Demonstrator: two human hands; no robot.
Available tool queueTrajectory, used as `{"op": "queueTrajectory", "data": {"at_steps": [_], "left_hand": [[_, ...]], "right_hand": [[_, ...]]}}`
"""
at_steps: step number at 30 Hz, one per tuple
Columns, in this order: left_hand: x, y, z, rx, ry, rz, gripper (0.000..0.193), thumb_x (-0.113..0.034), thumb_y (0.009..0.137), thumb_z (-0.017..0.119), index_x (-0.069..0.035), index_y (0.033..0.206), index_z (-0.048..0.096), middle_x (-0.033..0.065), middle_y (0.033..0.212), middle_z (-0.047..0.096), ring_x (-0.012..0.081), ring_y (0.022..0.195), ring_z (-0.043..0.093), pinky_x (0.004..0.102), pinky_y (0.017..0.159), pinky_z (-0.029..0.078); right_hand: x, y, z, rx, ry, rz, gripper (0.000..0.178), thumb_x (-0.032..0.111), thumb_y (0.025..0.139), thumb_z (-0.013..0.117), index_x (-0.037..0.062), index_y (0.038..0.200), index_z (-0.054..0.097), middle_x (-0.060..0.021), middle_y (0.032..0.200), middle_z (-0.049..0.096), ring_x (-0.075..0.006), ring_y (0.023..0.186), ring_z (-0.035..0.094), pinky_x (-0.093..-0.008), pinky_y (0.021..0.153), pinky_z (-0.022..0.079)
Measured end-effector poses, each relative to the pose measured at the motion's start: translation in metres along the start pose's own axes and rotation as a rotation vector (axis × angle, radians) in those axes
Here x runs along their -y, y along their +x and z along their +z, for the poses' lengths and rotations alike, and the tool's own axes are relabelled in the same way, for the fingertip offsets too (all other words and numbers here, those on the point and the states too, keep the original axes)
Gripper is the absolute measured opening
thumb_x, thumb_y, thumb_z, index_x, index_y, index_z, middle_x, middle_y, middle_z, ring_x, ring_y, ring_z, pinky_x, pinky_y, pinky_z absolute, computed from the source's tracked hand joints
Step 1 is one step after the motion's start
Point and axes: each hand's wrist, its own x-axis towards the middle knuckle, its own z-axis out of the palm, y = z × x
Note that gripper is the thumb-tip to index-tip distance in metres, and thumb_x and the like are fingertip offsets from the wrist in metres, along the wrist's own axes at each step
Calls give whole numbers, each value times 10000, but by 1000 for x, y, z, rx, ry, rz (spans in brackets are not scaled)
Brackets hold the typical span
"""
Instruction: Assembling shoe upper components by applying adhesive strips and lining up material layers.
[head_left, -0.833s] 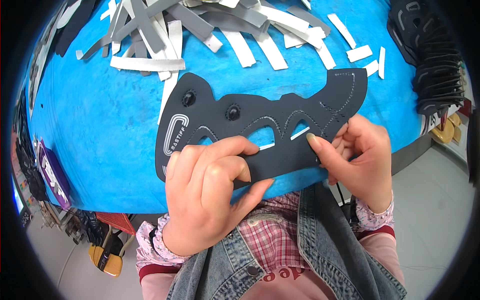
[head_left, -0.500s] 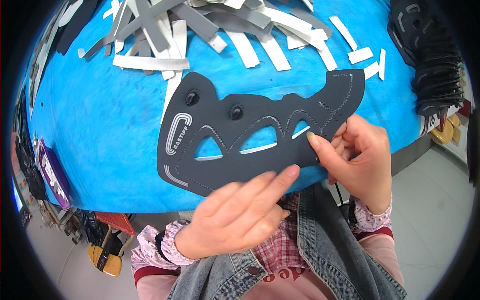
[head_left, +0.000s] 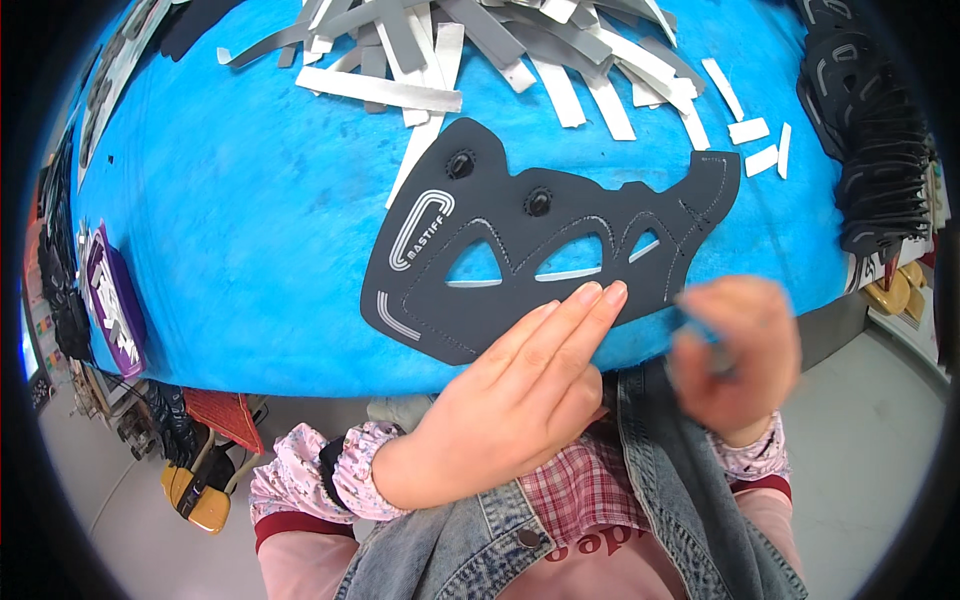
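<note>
Because the blue table (head_left: 230,300) ends near the panel (head_left: 518,272) resting on it, an uneven push from the left hand (head_left: 510,410), flat and narrow on the panel, could skew it; whether the right hand (head_left: 760,345), blurred and curled beside it, holds anything, I cannot tell. I count one table, one stack (head_left: 870,150) and one heap (head_left: 560,55) (their pieces too crowded to count), one panel, two hands, one tray (head_left: 134,345), four loose scraps (head_left: 748,130), two studs (head_left: 539,201).

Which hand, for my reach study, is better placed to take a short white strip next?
Probably the right hand: blurred but nearer the short strips, seemingly off the stitched dark panel, which the left hand touches.
</note>
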Motion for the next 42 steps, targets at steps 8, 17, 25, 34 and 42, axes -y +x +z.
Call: {"op": "queueTrajectory", "data": {"at_steps": [8,17,25,34,42], "left_hand": [[17,-43,-8,-23,112,-62,343,-255,754,705,-58,875,452,245,1259,520,340,1186,511,439,990,391],[14,-38,-29,50,351,-81,441,-441,819,617,-32,884,464,268,1269,498,352,1208,487,448,992,392],[36,-42,-30,-148,183,-80,785,-287,796,656,46,1385,257,210,1353,436,324,1268,415,460,1065,278],[35,-31,-10,-549,-77,-242,686,-77,837,621,1,1408,250,170,1289,466,261,1150,502,372,953,408],[10,-36,-55,-887,-536,-200,719,53,831,578,-67,1438,213,77,1165,491,123,934,537,221,779,446]], "right_hand": [[17,-18,41,149,-112,-45,463,436,883,518,120,1214,586,-111,1240,473,-238,1109,441,-380,911,414],[33,6,41,48,-235,-40,408,402,897,501,156,1207,598,-85,1238,462,-223,1150,417,-403,968,369],[24,-11,56,100,-157,-133,772,327,700,719,-19,1316,406,-147,1337,378,-298,1277,349,-438,1058,316],[34,-28,63,-11,-213,-165,799,414,735,689,23,1351,362,-153,1347,366,-309,1296,323,-477,1082,260],[44,-33,58,-3,603,-237,267,98,761,676,20,1009,617,-120,1038,605,-254,884,610,-334,755,486]]}}
